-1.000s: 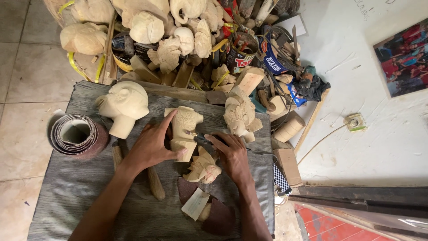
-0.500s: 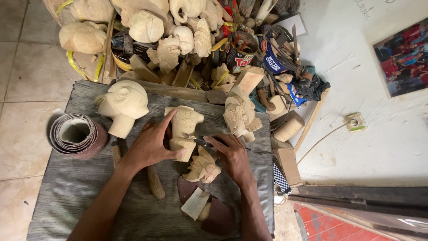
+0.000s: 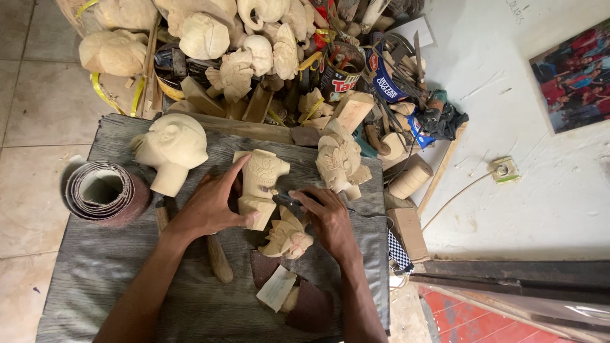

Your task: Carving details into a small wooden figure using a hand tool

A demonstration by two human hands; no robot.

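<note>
A pale carved wooden figure (image 3: 261, 180) lies on the grey cloth-covered worktable (image 3: 114, 273). My left hand (image 3: 213, 204) presses on its left side and holds it still. My right hand (image 3: 325, 218) grips a dark carving tool (image 3: 286, 200) whose tip touches the figure's right side. Just below the tool lies a small carved wooden mask (image 3: 287, 237), close to my right hand.
A large wooden head (image 3: 171, 149) and a sandpaper roll (image 3: 105, 192) sit at the left. Another carved piece (image 3: 340, 162) stands to the right. Sandpaper sheets (image 3: 298, 292) and a wooden tool handle (image 3: 219, 257) lie near me. Many carvings, cans and tools crowd the back.
Both hands stay on the figure; my right hand and the tool have shifted only slightly against the carving.
</note>
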